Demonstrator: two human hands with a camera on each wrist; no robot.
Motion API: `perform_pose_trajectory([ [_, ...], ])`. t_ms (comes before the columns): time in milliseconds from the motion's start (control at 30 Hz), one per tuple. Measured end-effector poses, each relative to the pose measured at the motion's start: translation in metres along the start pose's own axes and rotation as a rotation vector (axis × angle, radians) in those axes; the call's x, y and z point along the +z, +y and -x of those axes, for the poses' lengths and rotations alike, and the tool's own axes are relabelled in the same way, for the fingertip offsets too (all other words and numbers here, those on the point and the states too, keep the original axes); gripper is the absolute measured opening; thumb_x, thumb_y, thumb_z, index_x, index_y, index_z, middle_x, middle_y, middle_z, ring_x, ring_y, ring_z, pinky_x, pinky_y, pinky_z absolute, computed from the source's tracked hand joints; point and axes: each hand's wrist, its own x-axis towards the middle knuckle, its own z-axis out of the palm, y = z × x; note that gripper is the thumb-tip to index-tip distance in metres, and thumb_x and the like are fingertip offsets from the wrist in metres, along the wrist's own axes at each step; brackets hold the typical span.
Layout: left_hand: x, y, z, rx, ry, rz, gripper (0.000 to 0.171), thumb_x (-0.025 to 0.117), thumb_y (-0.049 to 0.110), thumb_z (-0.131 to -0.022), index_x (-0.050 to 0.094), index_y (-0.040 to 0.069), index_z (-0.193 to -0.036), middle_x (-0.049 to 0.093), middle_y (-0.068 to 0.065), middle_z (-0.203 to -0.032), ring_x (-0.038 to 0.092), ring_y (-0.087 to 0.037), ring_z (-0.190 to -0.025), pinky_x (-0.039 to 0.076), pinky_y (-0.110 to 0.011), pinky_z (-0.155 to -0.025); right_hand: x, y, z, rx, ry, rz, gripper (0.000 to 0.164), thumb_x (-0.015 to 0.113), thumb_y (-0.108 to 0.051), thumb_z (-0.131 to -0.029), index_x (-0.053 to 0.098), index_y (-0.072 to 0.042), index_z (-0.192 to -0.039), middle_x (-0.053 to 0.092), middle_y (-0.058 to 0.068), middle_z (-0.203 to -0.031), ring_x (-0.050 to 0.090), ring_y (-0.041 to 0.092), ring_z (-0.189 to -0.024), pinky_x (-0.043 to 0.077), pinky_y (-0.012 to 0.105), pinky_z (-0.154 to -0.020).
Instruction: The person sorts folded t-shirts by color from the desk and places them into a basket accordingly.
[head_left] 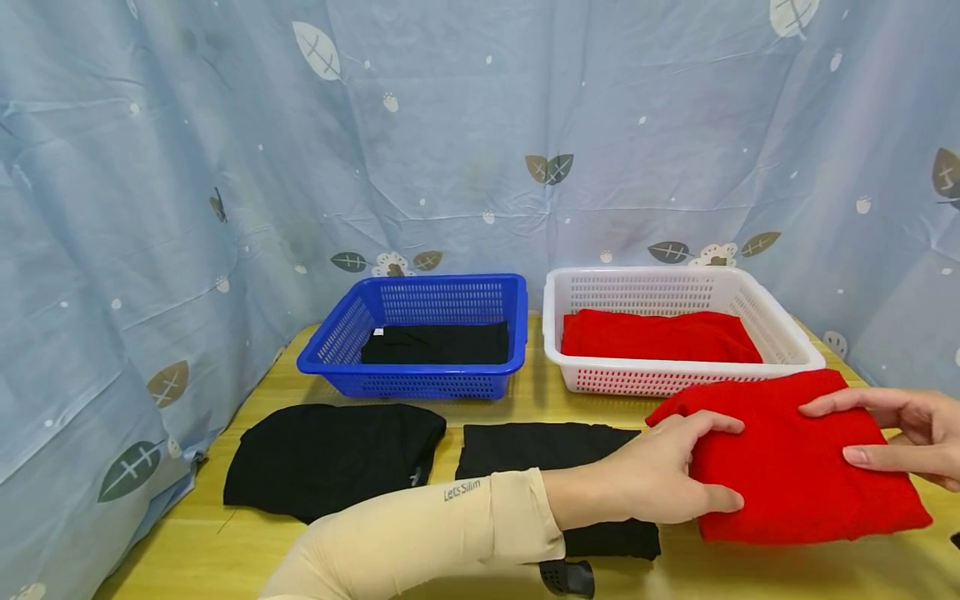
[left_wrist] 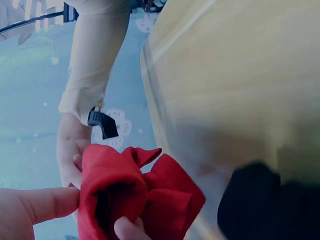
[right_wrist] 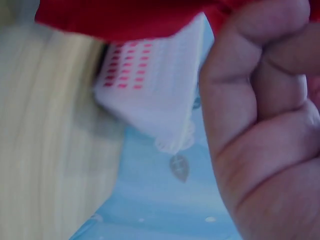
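A folded red garment point(head_left: 787, 467) is held up in front of the white basket, over the table's right side. My left hand point(head_left: 663, 475) grips its left edge, thumb below and fingers above. At the opposite edge my right hand point(head_left: 915, 433) pinches the cloth between thumb and fingers. Seen from the left wrist, the red garment point(left_wrist: 170, 210) shows rolled, open folds at its end. In the right wrist view the curled fingers of my right hand point(right_wrist: 265, 110) lie beside a strip of red cloth point(right_wrist: 120, 20). Parts of both hands are hidden behind the garment.
Behind the garment stands the white basket point(head_left: 682, 365), with a red garment point(head_left: 660, 337) inside. To its left, a blue basket point(head_left: 412, 368) contains a black garment point(head_left: 438, 343). Two black garments lie on the wooden table, one at left point(head_left: 330, 454), another point(head_left: 540, 442) partly under my left forearm.
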Motion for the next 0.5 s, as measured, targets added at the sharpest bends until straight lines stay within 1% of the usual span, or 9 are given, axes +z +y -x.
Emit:
perform_pose_trajectory([
  [67,-0.007,0.000,0.001,0.034,0.028,-0.008,0.065,0.082,0.024,-0.093,0.053,0.042,-0.148,0.056,0.017,-0.132,0.049,0.008,-0.106,0.050,-0.015,-0.087,0.005,-0.008,-0.001,-0.019,0.119,0.130,0.072,0.052,0.013,-0.105,0.064,-0.048,-0.141,0.075,-0.019,-0.121,0.081,0.026,-0.082,0.066,0.043,-0.062],
  [100,-0.010,-0.001,0.002,0.046,0.042,-0.010,0.066,0.082,0.024,-0.093,0.052,0.042,-0.149,0.056,0.017,-0.133,0.049,0.007,-0.106,0.050,-0.015,-0.087,0.008,-0.012,-0.003,-0.029,0.179,0.198,0.072,0.054,0.013,-0.104,0.063,-0.049,-0.141,0.076,-0.019,-0.118,0.079,0.026,-0.077,0.063,0.038,-0.055],
  [167,-0.018,-0.002,0.002,0.071,0.068,-0.020,0.066,0.081,0.025,-0.094,0.052,0.042,-0.150,0.056,0.016,-0.135,0.049,0.007,-0.108,0.050,-0.015,-0.089,0.014,-0.021,-0.007,-0.017,0.304,0.342,0.072,0.058,0.010,-0.104,0.061,-0.053,-0.138,0.077,-0.021,-0.111,0.073,0.025,-0.063,0.051,0.032,-0.041],
  [233,-0.026,-0.004,0.002,0.092,0.094,-0.036,0.066,0.081,0.026,-0.094,0.052,0.041,-0.151,0.056,0.014,-0.137,0.050,0.006,-0.111,0.051,-0.016,-0.093,0.021,-0.030,-0.012,0.021,0.412,0.446,0.068,0.063,0.005,-0.103,0.060,-0.055,-0.136,0.077,-0.023,-0.106,0.060,0.023,-0.049,0.036,0.034,-0.036],
  [300,-0.033,-0.006,0.000,0.111,0.124,-0.065,0.066,0.081,0.027,-0.095,0.052,0.041,-0.152,0.057,0.012,-0.138,0.051,0.004,-0.114,0.050,-0.018,-0.096,0.025,-0.039,-0.020,0.048,0.470,0.481,0.063,0.065,0.001,-0.104,0.061,-0.052,-0.137,0.078,-0.023,-0.104,0.057,0.023,-0.052,0.034,0.035,-0.038],
  [367,-0.041,-0.009,-0.002,0.133,0.152,-0.083,0.066,0.081,0.028,-0.095,0.052,0.039,-0.153,0.058,0.011,-0.139,0.052,0.003,-0.116,0.050,-0.019,-0.099,0.028,-0.046,-0.029,0.080,0.504,0.490,0.056,0.067,-0.005,-0.105,0.061,-0.049,-0.139,0.077,-0.024,-0.104,0.052,0.025,-0.054,0.034,0.035,-0.041],
  [400,-0.045,-0.010,-0.003,0.142,0.165,-0.085,0.065,0.081,0.028,-0.096,0.052,0.039,-0.153,0.058,0.010,-0.139,0.052,0.002,-0.115,0.050,-0.019,-0.099,0.029,-0.050,-0.033,0.090,0.517,0.490,0.054,0.068,-0.007,-0.105,0.061,-0.047,-0.140,0.077,-0.023,-0.104,0.053,0.024,-0.058,0.034,0.036,-0.043],
  [433,-0.048,-0.012,-0.004,0.151,0.174,-0.082,0.065,0.080,0.027,-0.096,0.052,0.039,-0.154,0.058,0.009,-0.139,0.052,0.001,-0.114,0.050,-0.020,-0.099,0.029,-0.053,-0.037,0.099,0.522,0.481,0.052,0.068,-0.009,-0.105,0.060,-0.045,-0.142,0.077,-0.024,-0.105,0.058,0.023,-0.064,0.035,0.037,-0.045],
  [500,-0.056,-0.016,-0.007,0.175,0.190,-0.072,0.066,0.080,0.026,-0.096,0.052,0.039,-0.155,0.058,0.006,-0.139,0.051,-0.001,-0.112,0.050,-0.020,-0.095,0.030,-0.058,-0.046,0.097,0.526,0.455,0.052,0.067,-0.010,-0.106,0.059,-0.040,-0.147,0.077,-0.022,-0.107,0.066,0.020,-0.077,0.044,0.034,-0.051],
])
